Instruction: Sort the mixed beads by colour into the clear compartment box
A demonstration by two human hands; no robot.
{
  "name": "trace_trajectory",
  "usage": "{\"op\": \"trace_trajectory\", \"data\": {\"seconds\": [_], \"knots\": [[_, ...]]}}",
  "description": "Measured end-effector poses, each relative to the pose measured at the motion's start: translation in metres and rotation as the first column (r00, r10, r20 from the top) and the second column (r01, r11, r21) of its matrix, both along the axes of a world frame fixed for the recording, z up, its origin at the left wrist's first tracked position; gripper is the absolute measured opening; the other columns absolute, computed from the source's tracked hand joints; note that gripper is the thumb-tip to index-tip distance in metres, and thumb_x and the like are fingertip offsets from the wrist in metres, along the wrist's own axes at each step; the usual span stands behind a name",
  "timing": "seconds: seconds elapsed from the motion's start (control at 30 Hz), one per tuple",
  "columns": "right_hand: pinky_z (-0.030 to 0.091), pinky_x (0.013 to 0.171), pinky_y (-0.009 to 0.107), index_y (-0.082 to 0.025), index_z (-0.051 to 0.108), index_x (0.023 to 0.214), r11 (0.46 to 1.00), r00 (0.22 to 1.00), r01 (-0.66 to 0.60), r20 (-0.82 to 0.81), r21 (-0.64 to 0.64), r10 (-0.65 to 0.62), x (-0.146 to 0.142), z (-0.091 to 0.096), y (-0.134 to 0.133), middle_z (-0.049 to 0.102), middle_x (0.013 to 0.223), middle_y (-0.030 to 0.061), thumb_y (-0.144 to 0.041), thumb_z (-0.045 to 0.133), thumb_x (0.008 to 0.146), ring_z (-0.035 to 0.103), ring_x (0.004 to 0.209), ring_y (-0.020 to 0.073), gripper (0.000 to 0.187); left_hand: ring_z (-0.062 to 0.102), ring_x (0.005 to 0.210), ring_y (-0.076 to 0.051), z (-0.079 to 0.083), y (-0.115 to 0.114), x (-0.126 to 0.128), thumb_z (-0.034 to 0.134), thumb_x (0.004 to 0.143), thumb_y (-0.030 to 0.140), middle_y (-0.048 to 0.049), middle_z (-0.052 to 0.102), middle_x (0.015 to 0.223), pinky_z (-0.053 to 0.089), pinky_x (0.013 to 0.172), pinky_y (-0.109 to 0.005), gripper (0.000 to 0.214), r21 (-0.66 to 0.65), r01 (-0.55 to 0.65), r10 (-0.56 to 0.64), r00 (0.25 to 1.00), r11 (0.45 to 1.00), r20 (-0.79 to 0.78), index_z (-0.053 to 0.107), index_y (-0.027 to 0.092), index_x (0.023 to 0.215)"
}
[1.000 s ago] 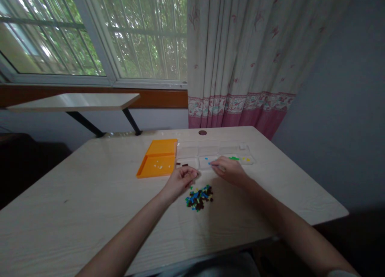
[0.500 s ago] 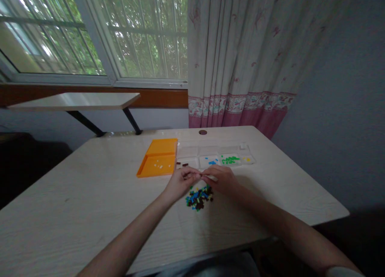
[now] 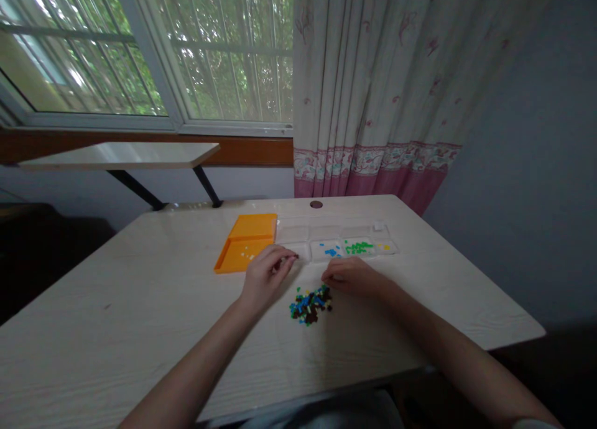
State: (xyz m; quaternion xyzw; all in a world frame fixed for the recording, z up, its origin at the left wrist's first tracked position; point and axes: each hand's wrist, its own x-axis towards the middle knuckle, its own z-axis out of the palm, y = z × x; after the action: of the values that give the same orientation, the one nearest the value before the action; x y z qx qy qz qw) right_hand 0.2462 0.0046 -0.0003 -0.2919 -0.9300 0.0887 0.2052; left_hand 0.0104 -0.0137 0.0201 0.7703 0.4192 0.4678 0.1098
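My left hand (image 3: pixel 267 272) reaches over the near left compartment of a clear plastic tray (image 3: pixel 305 253), its thumb and fingers pinched together. A small dark brown piece (image 3: pixel 296 256) shows at its fingertips. My right hand (image 3: pixel 352 275) is closed, fingers bent together, just above the far right side of a mixed pile of small pieces (image 3: pixel 310 306) in blue, brown, green and yellow. What its fingers hold, if anything, is hidden. The tray's near compartments hold blue pieces (image 3: pixel 332 252), green pieces (image 3: pixel 359 247) and a few yellow pieces (image 3: pixel 384 247).
An open orange case (image 3: pixel 252 227) with several white pieces (image 3: pixel 247 252) lies left of the tray, partly behind my left hand. A raised white shelf (image 3: pixel 121 155) on black legs stands at the table's back left. A round cable hole (image 3: pixel 316 204) is near the back edge.
My hands, which met at the fingertips above the pile, have come apart. My left hand moved left over the tray's left compartment; my right hand stayed near the pile.
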Motion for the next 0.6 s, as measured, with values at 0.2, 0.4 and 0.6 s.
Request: {"op": "trace_trajectory", "data": {"seconds": [0.2,0.4,0.6], "knots": [[0.044,0.070,0.020,-0.021,0.065,0.089,0.995,0.998,-0.043,0.041,-0.091,0.047,0.003,0.003,0.000,0.064,0.088,0.0018,-0.014,0.054,0.080,0.060,0.080,0.0115,0.016,0.053,0.066,-0.011,0.003,0.000,-0.006,0.053,0.082,0.027,-0.0047,0.061,0.080,0.043,0.057,-0.021,0.016,0.076,-0.078,0.074,0.996,0.994,0.057,0.065,0.018,0.084],[0.044,0.070,0.021,-0.020,0.065,0.086,0.993,0.996,-0.069,0.057,-0.100,0.075,0.002,-0.003,0.002,0.063,0.084,0.0021,-0.018,0.053,0.082,0.059,0.077,0.0113,0.013,0.052,0.064,-0.010,0.002,0.001,-0.005,0.053,0.082,0.027,-0.0046,0.060,0.081,0.042,0.057,-0.021,0.016,0.070,-0.079,0.075,0.995,0.994,0.061,0.065,0.017,0.084],[0.044,0.071,0.022,-0.020,0.064,0.085,0.992,0.998,-0.045,0.031,-0.117,0.049,0.002,-0.008,0.003,0.062,0.083,0.0025,-0.018,0.054,0.081,0.058,0.077,0.0116,0.011,0.055,0.071,-0.014,-0.011,0.020,-0.015,0.049,0.082,0.029,-0.0042,0.061,0.084,0.043,0.063,-0.024,0.020,-0.030,-0.253,0.246,0.958,0.967,-0.149,0.065,0.018,0.085]]}}
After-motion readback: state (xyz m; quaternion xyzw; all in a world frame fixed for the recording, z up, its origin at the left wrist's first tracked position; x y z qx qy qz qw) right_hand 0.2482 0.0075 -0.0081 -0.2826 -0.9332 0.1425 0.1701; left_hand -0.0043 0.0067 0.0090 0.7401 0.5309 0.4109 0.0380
